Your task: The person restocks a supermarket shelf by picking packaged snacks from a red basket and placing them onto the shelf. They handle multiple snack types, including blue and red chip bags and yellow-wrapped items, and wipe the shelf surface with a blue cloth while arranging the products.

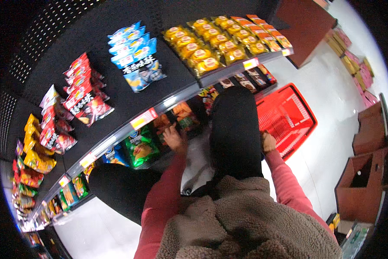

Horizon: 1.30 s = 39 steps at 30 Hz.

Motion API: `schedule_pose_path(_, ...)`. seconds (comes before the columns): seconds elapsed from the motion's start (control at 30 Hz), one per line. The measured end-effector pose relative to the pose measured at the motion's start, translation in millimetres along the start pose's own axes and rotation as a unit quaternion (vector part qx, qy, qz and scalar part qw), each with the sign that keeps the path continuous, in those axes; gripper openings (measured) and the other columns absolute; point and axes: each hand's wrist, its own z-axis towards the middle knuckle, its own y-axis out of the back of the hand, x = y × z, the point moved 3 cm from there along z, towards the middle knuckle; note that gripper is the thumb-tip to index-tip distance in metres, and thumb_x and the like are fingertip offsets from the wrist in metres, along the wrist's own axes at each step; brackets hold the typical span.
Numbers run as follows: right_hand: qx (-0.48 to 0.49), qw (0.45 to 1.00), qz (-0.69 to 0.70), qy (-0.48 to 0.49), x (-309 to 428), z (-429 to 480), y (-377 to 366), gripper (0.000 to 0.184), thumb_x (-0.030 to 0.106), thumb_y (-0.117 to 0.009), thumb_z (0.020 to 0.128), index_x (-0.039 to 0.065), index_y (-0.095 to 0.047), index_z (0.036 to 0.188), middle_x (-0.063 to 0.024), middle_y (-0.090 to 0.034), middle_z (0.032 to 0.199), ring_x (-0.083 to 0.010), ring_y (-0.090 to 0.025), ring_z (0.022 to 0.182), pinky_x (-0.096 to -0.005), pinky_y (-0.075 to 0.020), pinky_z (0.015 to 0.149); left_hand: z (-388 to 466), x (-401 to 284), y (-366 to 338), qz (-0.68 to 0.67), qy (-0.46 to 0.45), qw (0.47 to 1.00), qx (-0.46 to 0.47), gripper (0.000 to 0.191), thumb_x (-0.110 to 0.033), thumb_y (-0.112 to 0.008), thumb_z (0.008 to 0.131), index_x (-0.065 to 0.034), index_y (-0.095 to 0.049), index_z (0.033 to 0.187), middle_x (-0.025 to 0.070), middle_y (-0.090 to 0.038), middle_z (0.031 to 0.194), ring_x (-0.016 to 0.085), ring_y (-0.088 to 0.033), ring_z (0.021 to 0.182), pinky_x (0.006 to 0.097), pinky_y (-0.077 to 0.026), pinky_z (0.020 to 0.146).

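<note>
My left hand [174, 138] reaches to the lower shelf with fingers apart, beside an orange snack bag [185, 114] and a green chip bag [141, 147]. Nothing shows in it; whether the fingertips touch a bag behind them I cannot tell. On the other side of my bent, black-clad knee [236, 129], my right hand [268, 141] is closed at the side of a red plastic shopping basket [299, 119]. The knee and the hand hide part of that side. I see no goods in the visible part of the basket.
Above the lower bags juts the upper shelf's price-tag rail [116, 137]. This shelf bears blue chip bags [137, 63], red chip bags [87, 103] and yellow-wrapped cakes [210, 40]. Brown cabinets [359, 187] stand at right; pink and gold packages [359, 71] lie farther back.
</note>
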Motion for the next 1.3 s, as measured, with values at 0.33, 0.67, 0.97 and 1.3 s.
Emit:
schedule_pose_path(0.33,0.015,0.997,0.038,-0.071,-24,58,42,0.033,0.040,-0.053,0.090,0.014,-0.068,0.103,-0.0187,-0.071,0.099,-0.0401,-0.068,0.095,-0.0490,-0.0530,0.077,1,-25,-4,-0.109,-0.077,0.991,-0.009,0.037,-0.012,-0.067,0.080,-0.0075,-0.060,0.116,0.0163,-0.056,0.110,0.038,-0.052,0.102,0.0488,-0.041,0.084)
schedule_pose_path(0.67,0.000,0.995,0.081,-0.059,-131,128,-62,0.037,0.043,-0.048,0.092,0.012,-0.062,0.107,-0.0249,-0.069,0.096,-0.0440,-0.067,0.092,-0.0524,-0.0515,0.074,-20,-66,-30,-0.050,-0.131,0.990,0.014,0.035,-0.006,-0.061,0.081,-0.0068,-0.058,0.115,0.0142,-0.052,0.110,0.035,-0.050,0.103,0.0487,-0.041,0.089)
schedule_pose_path(0.97,0.044,0.989,0.128,-0.068,-197,80,-62,0.040,0.045,-0.051,0.090,0.009,-0.064,0.101,-0.0251,-0.069,0.092,-0.0431,-0.067,0.088,-0.0519,-0.0511,0.071,-25,-115,-67,-0.083,-0.119,0.989,0.009,0.035,-0.007,-0.062,0.079,-0.0066,-0.058,0.114,0.0138,-0.055,0.109,0.034,-0.052,0.103,0.0481,-0.043,0.088)
schedule_pose_path(1.3,0.042,0.989,0.138,-0.029,-230,119,-47,0.043,0.047,-0.054,0.087,0.007,-0.067,0.095,-0.0255,-0.069,0.087,-0.0422,-0.068,0.084,-0.0513,-0.0506,0.069,-44,-153,-99,-0.091,-0.057,0.994,0.031,0.035,-0.006,-0.065,0.077,-0.0072,-0.059,0.111,0.0138,-0.057,0.108,0.036,-0.053,0.101,0.0469,-0.043,0.089)
